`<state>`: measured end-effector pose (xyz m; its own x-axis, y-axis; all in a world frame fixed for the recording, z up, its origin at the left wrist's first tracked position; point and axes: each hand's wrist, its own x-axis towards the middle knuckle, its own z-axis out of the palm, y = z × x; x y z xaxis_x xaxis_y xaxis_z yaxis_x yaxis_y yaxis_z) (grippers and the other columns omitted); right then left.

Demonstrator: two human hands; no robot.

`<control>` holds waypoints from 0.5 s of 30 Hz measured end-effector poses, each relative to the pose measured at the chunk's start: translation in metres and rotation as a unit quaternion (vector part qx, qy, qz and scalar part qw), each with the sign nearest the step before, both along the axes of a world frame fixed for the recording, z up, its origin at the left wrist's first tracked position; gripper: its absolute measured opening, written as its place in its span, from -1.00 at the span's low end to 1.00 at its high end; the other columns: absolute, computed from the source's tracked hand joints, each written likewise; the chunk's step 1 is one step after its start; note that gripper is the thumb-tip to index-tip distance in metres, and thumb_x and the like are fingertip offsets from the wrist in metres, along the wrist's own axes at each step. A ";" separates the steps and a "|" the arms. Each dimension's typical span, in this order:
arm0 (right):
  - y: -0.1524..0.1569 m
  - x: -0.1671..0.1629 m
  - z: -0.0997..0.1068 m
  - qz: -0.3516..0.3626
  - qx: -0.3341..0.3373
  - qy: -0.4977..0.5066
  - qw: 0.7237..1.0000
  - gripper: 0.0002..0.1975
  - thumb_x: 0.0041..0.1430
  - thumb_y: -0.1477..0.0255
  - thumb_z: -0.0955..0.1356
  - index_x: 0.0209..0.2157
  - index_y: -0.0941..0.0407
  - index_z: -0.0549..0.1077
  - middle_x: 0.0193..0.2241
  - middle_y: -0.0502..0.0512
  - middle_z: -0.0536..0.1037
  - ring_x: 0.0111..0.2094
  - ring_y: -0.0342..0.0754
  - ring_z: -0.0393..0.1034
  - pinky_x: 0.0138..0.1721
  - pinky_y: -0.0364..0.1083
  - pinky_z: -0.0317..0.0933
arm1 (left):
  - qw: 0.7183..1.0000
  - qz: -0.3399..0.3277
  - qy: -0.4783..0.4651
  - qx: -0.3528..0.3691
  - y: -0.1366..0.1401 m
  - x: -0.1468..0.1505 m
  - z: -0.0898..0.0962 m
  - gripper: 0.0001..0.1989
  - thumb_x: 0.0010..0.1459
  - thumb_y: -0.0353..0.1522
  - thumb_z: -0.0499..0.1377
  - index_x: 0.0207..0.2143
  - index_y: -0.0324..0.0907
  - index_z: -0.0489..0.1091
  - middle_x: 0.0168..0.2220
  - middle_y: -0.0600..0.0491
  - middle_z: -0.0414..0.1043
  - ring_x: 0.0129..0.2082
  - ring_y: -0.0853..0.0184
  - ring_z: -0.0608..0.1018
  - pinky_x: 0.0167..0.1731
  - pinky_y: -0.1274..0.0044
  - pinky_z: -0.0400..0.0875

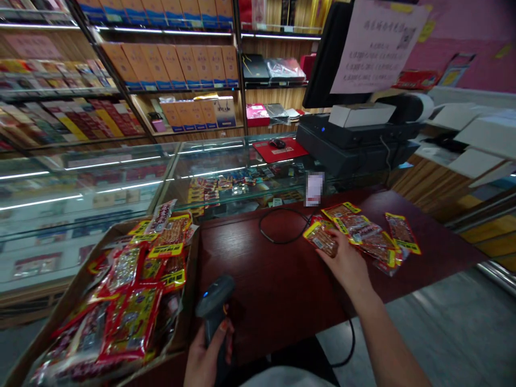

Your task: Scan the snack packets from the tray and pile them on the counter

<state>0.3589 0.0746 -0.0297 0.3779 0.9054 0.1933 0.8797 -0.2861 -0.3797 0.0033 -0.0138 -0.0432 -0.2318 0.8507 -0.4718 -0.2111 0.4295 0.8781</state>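
In the head view my left hand (212,346) is wrapped round the grip of a dark barcode scanner (215,298) near the front edge of the table; a small blue light glows on its head. My right hand (342,258) pinches a red and yellow snack packet (320,238) at its right side, over the table. Several similar packets (363,231) lie in a loose overlapping pile just beyond and right of that hand. A cardboard box (193,269) to the left is heaped with red and yellow snack packets (131,317).
A black cable (274,242) loops across the dark red table (245,252). Behind stand a glass display case (169,185), a mouse on a red mat (282,153), and a monitor (326,59) above a black cash drawer (355,145). Shelves (169,32) of boxed goods line the back.
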 end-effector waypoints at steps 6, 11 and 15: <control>0.037 -0.096 -0.012 0.216 0.069 0.233 0.946 -0.63 0.37 0.30 0.27 0.13 0.04 0.47 0.03 0.10 0.63 0.00 0.00 0.56 0.03 -0.04 0.39 | 0.993 -0.076 0.084 0.024 0.007 0.000 0.021 -0.47 -0.08 0.06 0.37 -0.37 -0.22 0.43 -0.62 0.15 0.37 -0.66 0.45 0.35 -0.63 0.61 0.25; 0.055 -0.129 -0.030 0.272 0.077 0.260 0.923 -0.64 0.29 0.40 0.31 0.07 0.06 0.55 -0.10 0.11 0.67 -0.14 0.00 0.59 -0.05 -0.04 0.42 | 0.978 -0.117 0.172 0.035 0.010 0.003 0.041 -0.60 -0.05 -0.04 0.36 -0.40 -0.17 0.40 -0.68 0.20 0.31 -0.69 0.41 0.35 -0.66 0.60 0.22; 0.046 -0.124 -0.032 0.319 0.084 0.247 0.911 -0.63 0.34 0.37 0.30 0.11 0.00 0.55 -0.07 0.12 0.66 -0.06 0.01 0.55 0.06 -0.02 0.37 | 0.962 -0.151 0.225 0.042 0.012 0.002 0.042 -0.70 0.02 -0.12 0.32 -0.43 -0.16 0.40 -0.69 0.21 0.26 -0.70 0.42 0.32 -0.66 0.61 0.19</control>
<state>0.2352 0.1202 -0.0612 -0.1359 0.9445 0.2990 0.5567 0.3225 -0.7656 0.0057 -0.0014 -0.0011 -0.1337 0.9420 -0.3080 0.3221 0.3352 0.8854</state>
